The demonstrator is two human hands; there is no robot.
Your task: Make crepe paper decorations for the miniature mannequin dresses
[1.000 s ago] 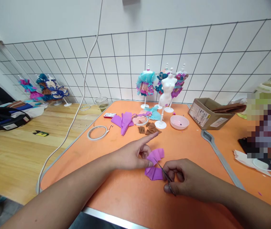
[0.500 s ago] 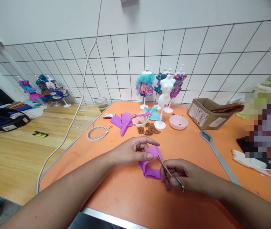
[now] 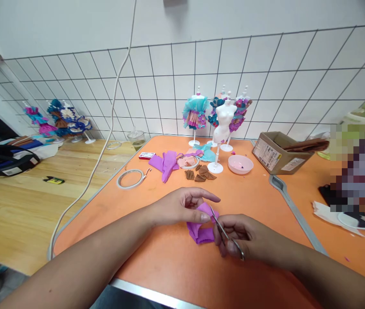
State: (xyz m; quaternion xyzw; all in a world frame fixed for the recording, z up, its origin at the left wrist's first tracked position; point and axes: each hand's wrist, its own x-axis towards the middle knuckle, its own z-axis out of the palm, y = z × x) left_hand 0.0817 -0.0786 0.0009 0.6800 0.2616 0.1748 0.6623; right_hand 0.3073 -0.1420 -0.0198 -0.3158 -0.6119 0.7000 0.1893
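Note:
My left hand [image 3: 187, 207] pinches a folded strip of purple crepe paper [image 3: 204, 235] with the thumb, while its index finger stretches out above. My right hand [image 3: 238, 236] is closed around a small pair of metal scissors [image 3: 220, 226], whose blades point up and left against the strip's upper edge. The lower fold of the strip reaches down toward the right fingertips. Beyond the hands lie brown pleated paper pieces [image 3: 205, 173], more purple paper [image 3: 168, 165] and a bare white dress form [image 3: 224, 124] on a stand.
A pink bowl [image 3: 240, 165] stands beside the dress form, with a cardboard box [image 3: 282, 153] to its right. A tape roll [image 3: 130, 179] and a red-and-white small box [image 3: 146, 156] lie at the left. Decorated dress forms [image 3: 196, 112] stand by the wall. A white cable [image 3: 113, 103] hangs at left.
The scissors and my right hand have shifted slightly left, their blades now closer together at the purple paper. My left hand and the strip have dropped a little.

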